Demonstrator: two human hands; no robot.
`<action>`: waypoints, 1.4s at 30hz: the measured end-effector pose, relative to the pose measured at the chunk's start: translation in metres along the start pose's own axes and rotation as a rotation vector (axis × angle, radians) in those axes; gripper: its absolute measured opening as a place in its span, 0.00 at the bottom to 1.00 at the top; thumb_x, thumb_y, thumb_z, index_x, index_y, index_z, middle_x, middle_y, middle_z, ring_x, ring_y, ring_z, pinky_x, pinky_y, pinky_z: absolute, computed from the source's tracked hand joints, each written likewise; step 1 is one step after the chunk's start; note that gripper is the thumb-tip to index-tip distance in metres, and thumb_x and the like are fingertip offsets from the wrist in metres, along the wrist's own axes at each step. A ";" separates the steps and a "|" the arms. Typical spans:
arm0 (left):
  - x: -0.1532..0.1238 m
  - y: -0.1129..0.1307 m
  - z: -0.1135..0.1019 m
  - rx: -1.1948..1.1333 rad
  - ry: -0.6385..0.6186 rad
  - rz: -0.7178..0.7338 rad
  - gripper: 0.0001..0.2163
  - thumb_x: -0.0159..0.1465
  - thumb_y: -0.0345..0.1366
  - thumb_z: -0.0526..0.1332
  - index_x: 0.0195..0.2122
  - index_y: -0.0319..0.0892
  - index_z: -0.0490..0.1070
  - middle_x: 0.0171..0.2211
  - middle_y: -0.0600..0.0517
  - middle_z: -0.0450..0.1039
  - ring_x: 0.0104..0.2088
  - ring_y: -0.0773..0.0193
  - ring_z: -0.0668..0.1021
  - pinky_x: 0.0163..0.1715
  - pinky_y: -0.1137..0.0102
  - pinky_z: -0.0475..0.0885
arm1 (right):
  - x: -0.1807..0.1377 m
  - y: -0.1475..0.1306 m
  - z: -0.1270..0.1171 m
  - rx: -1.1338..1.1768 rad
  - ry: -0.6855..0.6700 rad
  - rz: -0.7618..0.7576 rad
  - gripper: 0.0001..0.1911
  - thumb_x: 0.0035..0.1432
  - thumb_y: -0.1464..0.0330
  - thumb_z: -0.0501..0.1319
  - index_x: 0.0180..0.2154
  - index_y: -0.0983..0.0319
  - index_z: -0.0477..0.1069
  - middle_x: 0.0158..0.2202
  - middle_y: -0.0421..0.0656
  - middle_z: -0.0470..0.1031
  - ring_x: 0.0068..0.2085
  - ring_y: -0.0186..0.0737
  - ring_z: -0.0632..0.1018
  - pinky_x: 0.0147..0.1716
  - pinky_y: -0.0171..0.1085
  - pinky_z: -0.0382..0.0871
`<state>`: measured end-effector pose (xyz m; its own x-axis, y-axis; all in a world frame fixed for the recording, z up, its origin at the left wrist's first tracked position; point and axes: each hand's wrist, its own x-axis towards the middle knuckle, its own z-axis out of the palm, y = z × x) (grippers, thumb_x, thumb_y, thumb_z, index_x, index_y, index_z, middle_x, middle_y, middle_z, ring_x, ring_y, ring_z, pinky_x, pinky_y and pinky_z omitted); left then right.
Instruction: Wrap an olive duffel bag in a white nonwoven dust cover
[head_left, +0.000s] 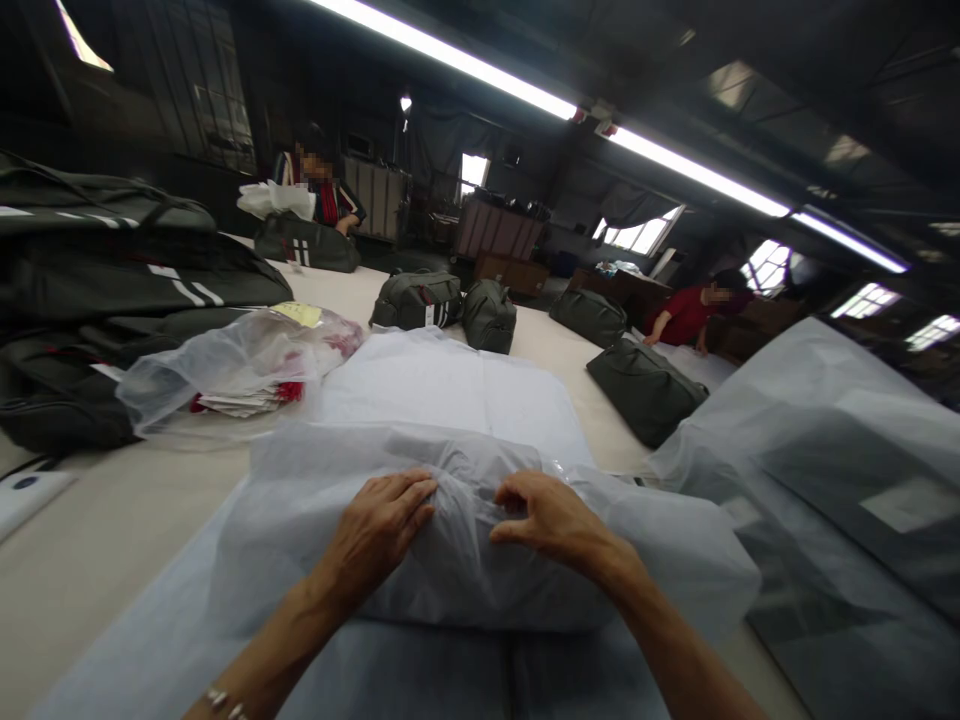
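A bag wrapped in a translucent plastic bag [495, 585] lies crosswise in front of me; the film blurs its details. My left hand [386, 515] is on the left part of the wrapping, fingers together and closed on a gathered fold at the middle. Opposite it, my right hand [547, 515] has curled fingers with a gap between thumb and forefinger, close to the creased film. Beneath the wrapped bag are pale plastic sheets [450, 380], spread over the table [97, 560].
Dark green duffel bags [142, 270] are piled at the left, beside a clear bag of tags [240, 375]. More duffels [416, 300] stand farther back. Another plastic-covered stack [847, 480] rises at the right. Two people [326, 195] [686, 310] work across the table.
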<state>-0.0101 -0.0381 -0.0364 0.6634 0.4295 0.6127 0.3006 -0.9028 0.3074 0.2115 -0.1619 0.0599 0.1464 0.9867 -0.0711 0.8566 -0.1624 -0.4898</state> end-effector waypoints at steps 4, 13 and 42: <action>0.000 -0.001 -0.002 -0.014 -0.013 -0.016 0.13 0.71 0.40 0.53 0.51 0.46 0.73 0.50 0.48 0.77 0.49 0.57 0.78 0.48 0.62 0.73 | 0.003 -0.004 0.007 0.029 -0.053 0.060 0.14 0.43 0.65 0.72 0.35 0.56 0.76 0.26 0.33 0.73 0.28 0.35 0.71 0.26 0.33 0.59; 0.000 -0.002 -0.001 -0.033 -0.011 -0.034 0.13 0.71 0.40 0.53 0.50 0.46 0.73 0.49 0.49 0.78 0.49 0.57 0.78 0.47 0.63 0.73 | 0.006 -0.001 0.009 0.323 -0.049 -0.065 0.04 0.51 0.69 0.64 0.26 0.60 0.70 0.27 0.34 0.72 0.31 0.33 0.72 0.33 0.33 0.64; 0.001 -0.003 0.000 0.031 0.017 0.000 0.14 0.70 0.44 0.52 0.50 0.49 0.73 0.48 0.51 0.78 0.47 0.58 0.80 0.46 0.65 0.74 | -0.005 0.020 0.032 -0.273 0.548 -0.446 0.25 0.66 0.55 0.54 0.60 0.59 0.64 0.56 0.50 0.73 0.57 0.48 0.72 0.58 0.48 0.63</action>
<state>-0.0104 -0.0351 -0.0369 0.6519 0.4299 0.6246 0.3223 -0.9027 0.2849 0.2120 -0.1703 0.0222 -0.0789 0.8246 0.5602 0.9738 0.1839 -0.1336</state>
